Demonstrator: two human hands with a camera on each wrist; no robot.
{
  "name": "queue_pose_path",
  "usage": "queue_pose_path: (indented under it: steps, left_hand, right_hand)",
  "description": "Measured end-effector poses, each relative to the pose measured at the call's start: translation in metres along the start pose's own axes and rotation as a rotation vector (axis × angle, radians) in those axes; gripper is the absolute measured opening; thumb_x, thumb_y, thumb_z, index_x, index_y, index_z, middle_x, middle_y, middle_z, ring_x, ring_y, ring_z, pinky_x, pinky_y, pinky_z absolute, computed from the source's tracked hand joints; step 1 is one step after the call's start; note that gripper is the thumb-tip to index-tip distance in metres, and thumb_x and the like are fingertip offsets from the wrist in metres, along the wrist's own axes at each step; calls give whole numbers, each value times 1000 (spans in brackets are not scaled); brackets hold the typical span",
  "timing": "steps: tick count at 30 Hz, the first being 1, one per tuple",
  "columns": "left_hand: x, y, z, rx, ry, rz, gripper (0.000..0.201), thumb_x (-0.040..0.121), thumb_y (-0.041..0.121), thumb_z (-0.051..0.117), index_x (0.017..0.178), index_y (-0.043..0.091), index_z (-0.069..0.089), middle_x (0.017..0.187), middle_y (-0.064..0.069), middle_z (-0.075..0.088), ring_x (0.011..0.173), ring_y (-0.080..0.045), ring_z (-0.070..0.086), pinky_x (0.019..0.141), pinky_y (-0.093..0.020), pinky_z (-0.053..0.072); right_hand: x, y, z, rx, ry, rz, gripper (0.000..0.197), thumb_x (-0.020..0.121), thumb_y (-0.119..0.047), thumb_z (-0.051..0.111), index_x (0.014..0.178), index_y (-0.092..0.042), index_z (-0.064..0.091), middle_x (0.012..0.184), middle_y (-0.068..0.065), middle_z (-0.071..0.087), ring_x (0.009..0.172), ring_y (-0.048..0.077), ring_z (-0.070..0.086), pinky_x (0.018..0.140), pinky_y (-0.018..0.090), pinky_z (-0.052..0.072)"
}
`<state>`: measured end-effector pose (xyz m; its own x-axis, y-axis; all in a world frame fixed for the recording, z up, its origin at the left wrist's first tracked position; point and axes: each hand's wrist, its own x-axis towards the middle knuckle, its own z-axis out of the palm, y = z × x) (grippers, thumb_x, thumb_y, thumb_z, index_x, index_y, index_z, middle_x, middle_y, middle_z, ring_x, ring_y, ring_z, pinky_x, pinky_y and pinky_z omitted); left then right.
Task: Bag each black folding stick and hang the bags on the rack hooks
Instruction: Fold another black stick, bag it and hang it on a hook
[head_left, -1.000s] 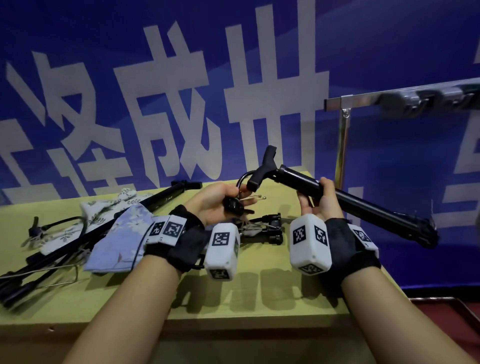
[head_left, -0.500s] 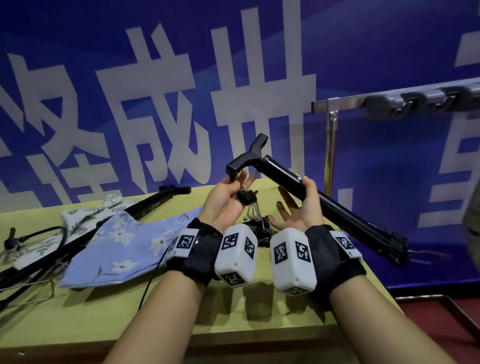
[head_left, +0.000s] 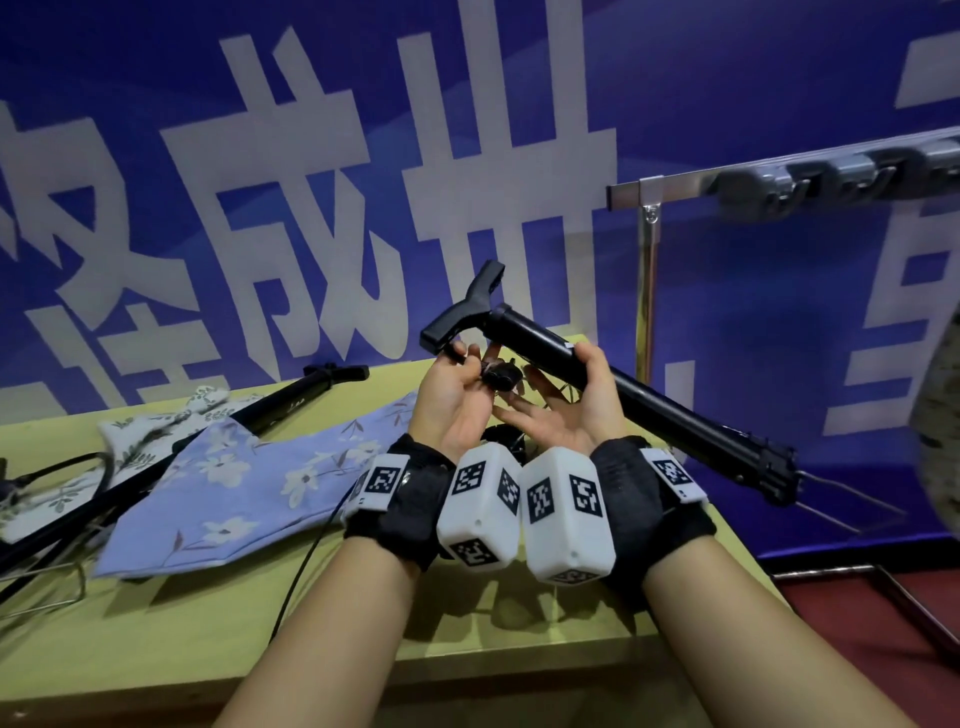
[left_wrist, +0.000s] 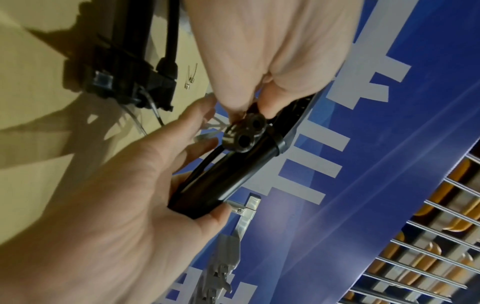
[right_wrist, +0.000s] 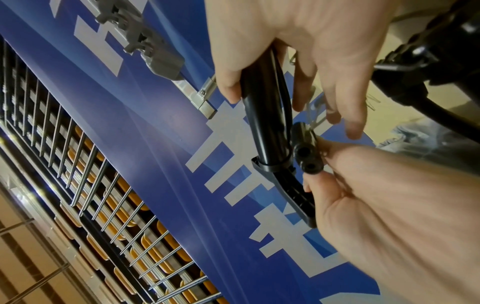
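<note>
Two floral cloth bags lie at the left of my yellow-green table (head_left: 171, 649): a white leaf-print bag (head_left: 156, 431) toward the back and a blue flowered bag (head_left: 244, 483) in front of it, flat on the tabletop. Across them runs a second black folding stick (head_left: 270, 405), resting diagonally on the table with its T-handle pointing toward the blue banner (head_left: 311, 156) behind. Moving toward the middle, my left hand (head_left: 457, 400) is raised palm up above the table, and its thumb and fingertips pinch a small black cord lock (left_wrist: 244, 133) with two round holes in its face; the cord from it runs down beside the stick's shaft. Just beside it, nearly touching at the wrists, my right hand (head_left: 571, 410) holds the black folding stick (head_left: 550, 348) I am working on: my thumb curls over the top of the thick upper tube and presses it against the base of my forefinger, while my other fingers (right_wrist: 350, 115) stretch out loosely toward the left hand. That stick is off the table, tilted, its T-handle up and to the left above my left hand, its folded lower sections sloping down to the right past the table edge, with thin wire parts trailing from the far end. Farther right stands the metal rack (head_left: 649, 291), its horizontal bar carrying a row of grey rack hooks (head_left: 831, 179), blurred in the head view.
</note>
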<state>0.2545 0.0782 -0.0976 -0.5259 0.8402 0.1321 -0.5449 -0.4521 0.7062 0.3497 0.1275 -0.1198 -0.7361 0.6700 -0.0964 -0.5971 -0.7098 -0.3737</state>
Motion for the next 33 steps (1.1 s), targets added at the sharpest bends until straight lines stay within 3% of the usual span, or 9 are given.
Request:
queue_pose_path:
  steps: [4,7,12,17,21,24,26,30,33]
  left_hand:
    - [2,-2,-4,38,35,-74,38,97,-11,19,73,11,40,112,-16,46,117,-31,47,88,-39,40]
    - [1,0,-2,68,69,-96,38,95,-14,18,74,10,39,109,-15,49,119,-30,47,83,-40,42]
    - [-2,-2,0,219,144,-123,34,94,-16,28,78,6,47,105,-12,54,106,-22,51,101,-36,38]
    - [-10,6,-6,382,119,-236,20,96,-7,35,86,2,51,86,-10,55,77,-17,54,77,-29,45]
    - [-13,34,-19,546,209,-269,17,91,-8,35,89,1,49,89,-10,51,80,-20,53,88,-36,47]
    - [-17,66,-26,595,266,-185,19,92,-7,35,88,1,51,89,-9,46,70,-13,46,60,-22,46]
    - [-18,81,-28,795,272,-124,25,93,-4,36,86,7,57,85,-2,49,67,-10,43,54,-17,36]
    - [-18,86,-29,1398,214,-89,19,95,10,44,96,13,62,82,3,51,67,-12,42,57,-23,33]
    - [-10,72,-28,1712,54,-204,18,96,19,46,102,9,61,90,-2,54,76,-15,48,58,-23,37]
  right_hand:
    - [9,1,-6,73,-32,-23,66,81,-34,63,135,-3,42,138,17,48,108,42,59,69,58,54]
    - [10,2,-4,144,-36,-59,69,77,-29,67,136,-3,42,137,18,48,108,43,59,79,56,53]
    - [5,-2,2,225,42,-219,28,86,-14,60,109,-6,46,111,18,52,107,33,56,95,47,48]
    - [-1,-2,3,170,83,-238,10,88,-10,56,93,-5,49,111,19,56,103,32,60,100,46,45]
    - [-8,-2,3,155,105,-258,7,89,-7,55,91,-6,48,120,21,57,99,31,61,98,47,47]
    - [-10,-2,1,162,118,-257,9,88,-7,57,92,-7,49,121,20,58,95,31,63,96,47,48]
    - [-10,-3,0,158,126,-257,12,87,-9,59,93,-7,49,120,21,59,95,30,63,92,46,51]
    - [-7,-3,-2,158,143,-256,17,86,-10,61,98,-5,50,116,19,60,92,28,64,84,42,54]
    - [-3,-4,-6,122,173,-244,38,85,-14,63,120,-4,51,118,17,61,96,27,64,58,32,57]
